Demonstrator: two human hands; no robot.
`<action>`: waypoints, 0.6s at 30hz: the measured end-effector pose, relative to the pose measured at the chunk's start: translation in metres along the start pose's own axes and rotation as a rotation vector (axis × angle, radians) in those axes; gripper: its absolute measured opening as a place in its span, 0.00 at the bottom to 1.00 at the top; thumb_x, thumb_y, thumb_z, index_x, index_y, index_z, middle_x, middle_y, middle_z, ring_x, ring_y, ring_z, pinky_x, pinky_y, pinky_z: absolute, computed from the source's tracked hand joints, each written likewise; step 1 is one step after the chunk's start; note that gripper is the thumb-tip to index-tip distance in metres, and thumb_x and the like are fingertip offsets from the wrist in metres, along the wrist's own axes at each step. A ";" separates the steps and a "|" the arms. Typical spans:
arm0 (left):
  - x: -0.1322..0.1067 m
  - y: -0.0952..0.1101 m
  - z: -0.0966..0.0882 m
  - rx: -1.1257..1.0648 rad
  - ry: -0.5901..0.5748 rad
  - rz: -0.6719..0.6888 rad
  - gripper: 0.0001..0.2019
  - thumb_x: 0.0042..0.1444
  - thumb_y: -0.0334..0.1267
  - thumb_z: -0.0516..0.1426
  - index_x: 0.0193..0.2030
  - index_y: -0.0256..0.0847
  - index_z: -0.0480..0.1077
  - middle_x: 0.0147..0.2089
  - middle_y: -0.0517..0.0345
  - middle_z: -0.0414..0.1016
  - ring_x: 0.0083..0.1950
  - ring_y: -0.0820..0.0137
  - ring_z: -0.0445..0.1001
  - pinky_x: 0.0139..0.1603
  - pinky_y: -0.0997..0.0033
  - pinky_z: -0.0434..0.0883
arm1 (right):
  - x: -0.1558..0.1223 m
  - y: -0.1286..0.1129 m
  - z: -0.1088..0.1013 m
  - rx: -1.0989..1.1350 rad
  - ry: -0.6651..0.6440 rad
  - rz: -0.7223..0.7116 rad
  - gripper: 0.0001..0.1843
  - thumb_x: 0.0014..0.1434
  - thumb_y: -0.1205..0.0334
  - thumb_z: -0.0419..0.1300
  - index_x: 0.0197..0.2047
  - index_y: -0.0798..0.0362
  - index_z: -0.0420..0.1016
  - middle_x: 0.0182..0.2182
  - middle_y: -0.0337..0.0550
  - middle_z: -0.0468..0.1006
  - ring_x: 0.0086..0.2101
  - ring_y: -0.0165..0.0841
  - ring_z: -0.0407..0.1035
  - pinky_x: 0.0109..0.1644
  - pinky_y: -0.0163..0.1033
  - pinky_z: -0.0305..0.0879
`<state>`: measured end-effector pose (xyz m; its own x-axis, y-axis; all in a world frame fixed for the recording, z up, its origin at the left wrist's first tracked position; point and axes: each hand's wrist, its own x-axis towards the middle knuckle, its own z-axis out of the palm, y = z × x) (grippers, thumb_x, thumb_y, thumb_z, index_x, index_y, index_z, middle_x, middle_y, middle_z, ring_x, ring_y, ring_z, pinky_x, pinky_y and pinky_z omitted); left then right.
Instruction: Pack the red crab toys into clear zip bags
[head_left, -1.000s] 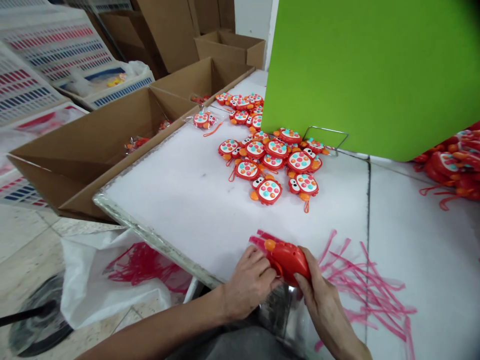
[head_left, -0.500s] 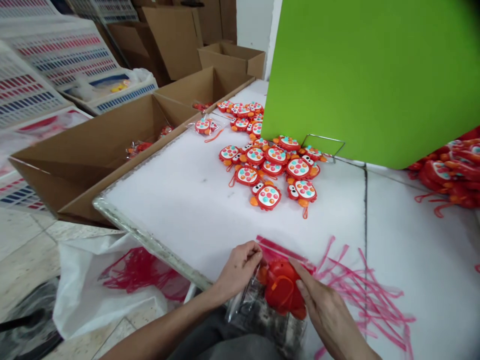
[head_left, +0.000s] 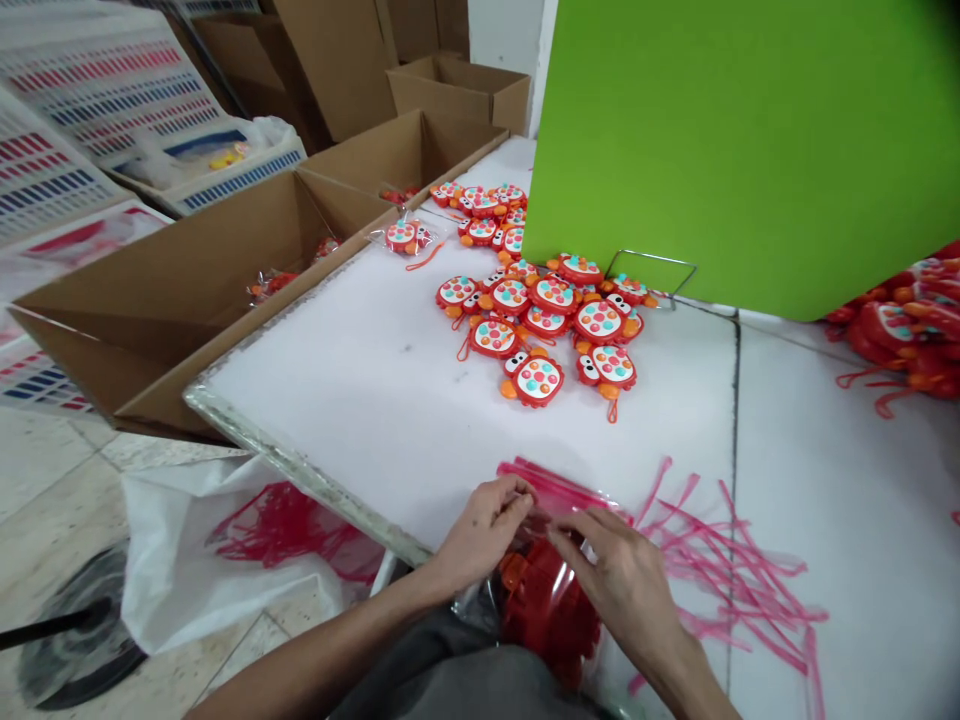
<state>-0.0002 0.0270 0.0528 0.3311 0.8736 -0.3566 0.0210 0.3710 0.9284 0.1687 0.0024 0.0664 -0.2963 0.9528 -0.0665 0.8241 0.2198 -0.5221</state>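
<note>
At the table's front edge, a clear plastic bag (head_left: 478, 604) holds a red toy (head_left: 541, 612) with an orange part at its side. My left hand (head_left: 484, 530) pinches the bag's upper left edge between thumb and fingers. Closed on the same upper edge, a little to the right, is my right hand (head_left: 626, 570). The fingertips of both hands nearly meet over the bag's mouth. Just beyond them lies a flat pink-edged stack (head_left: 559, 487), probably more bags. Loose pink strips (head_left: 750, 575) are scattered to the right of my right hand.
Red toys with white, dotted faces (head_left: 538, 378) are heaped mid-table; one bagged toy (head_left: 407, 237) lies near the cardboard box (head_left: 187, 270) at left. A green board (head_left: 720, 150) stands behind. More red toys (head_left: 900, 330) lie far right. A white sack (head_left: 165, 560) holds pink strips.
The toy has slid down inside the bag, under its plastic. My right hand has moved from the toy's side up and left to the bag's edge. My left hand stays at the edge.
</note>
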 end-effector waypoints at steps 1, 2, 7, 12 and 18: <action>0.000 -0.001 -0.001 0.021 -0.019 0.005 0.09 0.57 0.39 0.50 0.34 0.37 0.67 0.31 0.58 0.72 0.34 0.69 0.71 0.38 0.70 0.68 | 0.002 -0.002 0.000 -0.003 0.036 -0.005 0.09 0.60 0.60 0.52 0.38 0.49 0.73 0.31 0.41 0.75 0.33 0.35 0.70 0.35 0.38 0.65; -0.001 -0.001 -0.003 0.035 -0.050 0.008 0.09 0.57 0.38 0.50 0.35 0.36 0.69 0.32 0.57 0.72 0.35 0.69 0.71 0.39 0.70 0.67 | 0.005 -0.004 0.000 -0.009 0.066 -0.016 0.09 0.60 0.61 0.52 0.40 0.49 0.72 0.33 0.42 0.75 0.34 0.35 0.70 0.36 0.38 0.65; -0.001 0.001 -0.005 0.127 -0.171 0.025 0.11 0.55 0.32 0.48 0.35 0.35 0.71 0.30 0.59 0.71 0.34 0.70 0.68 0.36 0.73 0.65 | 0.015 -0.016 0.003 -0.075 0.093 -0.085 0.11 0.61 0.67 0.50 0.40 0.50 0.73 0.33 0.43 0.76 0.35 0.34 0.69 0.38 0.38 0.64; -0.005 0.001 -0.001 0.391 -0.065 0.085 0.10 0.55 0.29 0.47 0.30 0.35 0.69 0.27 0.60 0.70 0.30 0.72 0.66 0.32 0.75 0.62 | 0.024 -0.024 0.012 -0.160 0.102 -0.134 0.09 0.58 0.69 0.51 0.33 0.52 0.73 0.28 0.42 0.76 0.32 0.34 0.69 0.34 0.37 0.62; -0.010 0.000 -0.004 0.448 -0.043 0.072 0.12 0.58 0.32 0.46 0.35 0.37 0.70 0.32 0.56 0.74 0.34 0.70 0.71 0.38 0.71 0.66 | 0.009 0.020 -0.005 -0.028 0.216 0.179 0.07 0.56 0.62 0.52 0.30 0.51 0.71 0.26 0.39 0.75 0.26 0.31 0.69 0.30 0.33 0.61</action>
<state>-0.0075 0.0197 0.0560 0.3849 0.8749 -0.2939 0.3999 0.1290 0.9075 0.1852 0.0164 0.0593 -0.0378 0.9989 0.0291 0.8681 0.0473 -0.4942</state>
